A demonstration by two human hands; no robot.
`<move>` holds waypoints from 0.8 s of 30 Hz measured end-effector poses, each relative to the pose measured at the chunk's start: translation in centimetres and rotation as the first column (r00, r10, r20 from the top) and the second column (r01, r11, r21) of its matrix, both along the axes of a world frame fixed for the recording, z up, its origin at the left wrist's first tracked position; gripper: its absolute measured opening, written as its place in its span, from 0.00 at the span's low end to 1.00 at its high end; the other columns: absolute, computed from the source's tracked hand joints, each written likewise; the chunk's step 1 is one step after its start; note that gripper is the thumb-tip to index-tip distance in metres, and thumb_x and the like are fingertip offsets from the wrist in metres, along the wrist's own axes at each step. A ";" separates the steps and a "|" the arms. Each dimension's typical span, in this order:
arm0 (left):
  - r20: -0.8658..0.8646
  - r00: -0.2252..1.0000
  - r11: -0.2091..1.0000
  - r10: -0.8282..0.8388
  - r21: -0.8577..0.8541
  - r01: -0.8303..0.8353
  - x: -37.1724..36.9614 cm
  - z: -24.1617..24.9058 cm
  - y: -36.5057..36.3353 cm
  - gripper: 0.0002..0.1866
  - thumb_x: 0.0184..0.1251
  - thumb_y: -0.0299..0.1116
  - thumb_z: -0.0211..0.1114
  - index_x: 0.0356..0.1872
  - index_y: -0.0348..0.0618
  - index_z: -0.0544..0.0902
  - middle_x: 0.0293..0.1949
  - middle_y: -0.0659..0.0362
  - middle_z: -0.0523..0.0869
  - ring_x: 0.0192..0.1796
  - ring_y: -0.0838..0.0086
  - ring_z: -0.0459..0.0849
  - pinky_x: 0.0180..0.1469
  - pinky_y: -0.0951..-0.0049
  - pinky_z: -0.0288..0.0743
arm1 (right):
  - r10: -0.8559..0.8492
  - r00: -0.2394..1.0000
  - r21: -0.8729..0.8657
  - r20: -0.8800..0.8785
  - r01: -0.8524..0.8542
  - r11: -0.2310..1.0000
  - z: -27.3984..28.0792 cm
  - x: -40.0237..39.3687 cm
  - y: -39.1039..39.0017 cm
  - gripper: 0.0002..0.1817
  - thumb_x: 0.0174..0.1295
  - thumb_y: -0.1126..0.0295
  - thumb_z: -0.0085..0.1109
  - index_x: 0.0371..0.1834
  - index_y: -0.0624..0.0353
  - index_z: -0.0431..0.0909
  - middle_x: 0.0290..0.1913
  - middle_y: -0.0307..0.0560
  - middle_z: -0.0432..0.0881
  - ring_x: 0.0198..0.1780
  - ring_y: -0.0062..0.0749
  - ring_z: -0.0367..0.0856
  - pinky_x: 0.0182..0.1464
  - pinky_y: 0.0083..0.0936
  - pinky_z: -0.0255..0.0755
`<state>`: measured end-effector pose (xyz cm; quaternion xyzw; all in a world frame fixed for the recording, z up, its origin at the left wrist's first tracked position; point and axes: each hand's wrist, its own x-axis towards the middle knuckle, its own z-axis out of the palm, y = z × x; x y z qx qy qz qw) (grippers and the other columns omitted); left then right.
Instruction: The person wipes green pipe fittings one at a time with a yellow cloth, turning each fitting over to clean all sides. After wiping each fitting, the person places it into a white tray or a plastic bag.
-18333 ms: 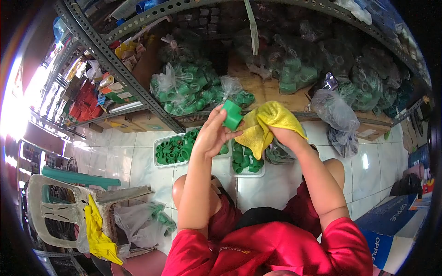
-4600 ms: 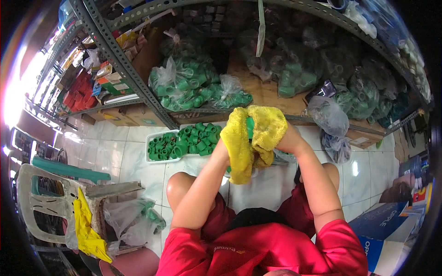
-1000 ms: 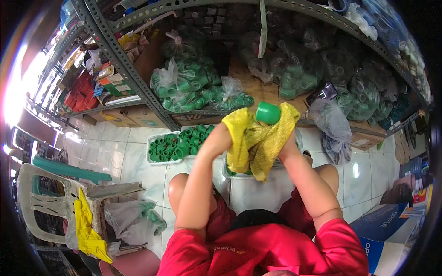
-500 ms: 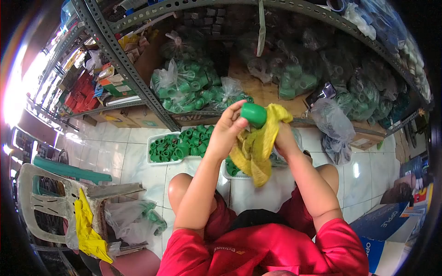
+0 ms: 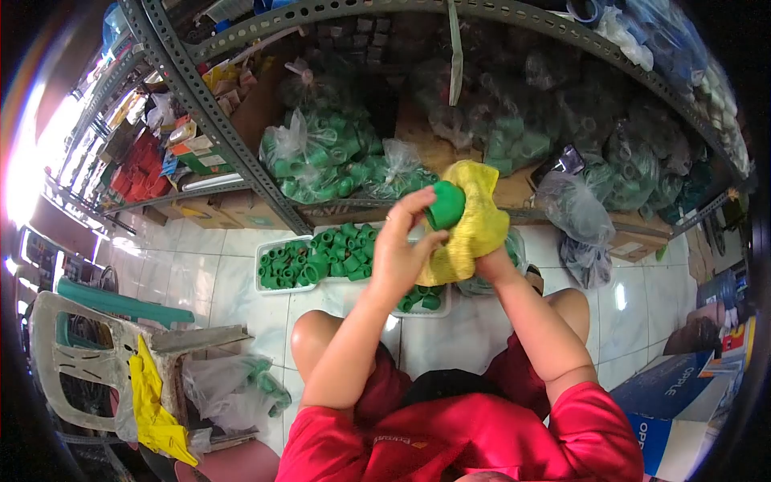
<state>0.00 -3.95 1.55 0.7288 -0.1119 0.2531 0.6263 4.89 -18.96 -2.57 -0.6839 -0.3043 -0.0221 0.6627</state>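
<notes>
Between the fingers and thumb of my left hand [image 5: 399, 255] is a green plastic pipe fitting [image 5: 446, 206], its rounded closed end toward me. My right hand [image 5: 494, 265] grips a yellow cloth [image 5: 475, 221], which is pressed against the fitting's right side. The cloth hides most of my right fingers. Below my hands, a white tray [image 5: 440, 314] with green fittings sits on the tiled floor, partly covered by my left forearm and the cloth. More small green fittings [image 5: 283, 267] fill trays to the left of my left wrist.
A metal shelf frame [image 5: 217, 112] stands ahead, with plastic bags of green fittings [image 5: 321, 153] on its low level. At left is a worn plastic chair [image 5: 88, 353] with a yellow cloth [image 5: 152, 402] draped over it. Blue boxes [image 5: 662, 390] lie at right.
The fitting has tilted and shifted slightly down in my left fingers. The cloth, which hung loose below, is now bunched up higher around the fitting's right side.
</notes>
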 end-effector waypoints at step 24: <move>0.073 0.996 0.963 0.051 0.260 -0.068 -0.2 -2.7 -3.1 0.23 0.49 0.15 0.55 0.50 0.38 0.69 0.55 0.49 0.73 0.54 0.55 0.74 0.51 0.66 0.71 | -0.059 0.886 0.353 -0.460 0.243 0.903 1.9 0.5 1.5 0.14 0.60 0.68 0.49 0.46 0.65 0.68 0.42 0.45 0.75 0.43 0.26 0.74 0.45 0.21 0.68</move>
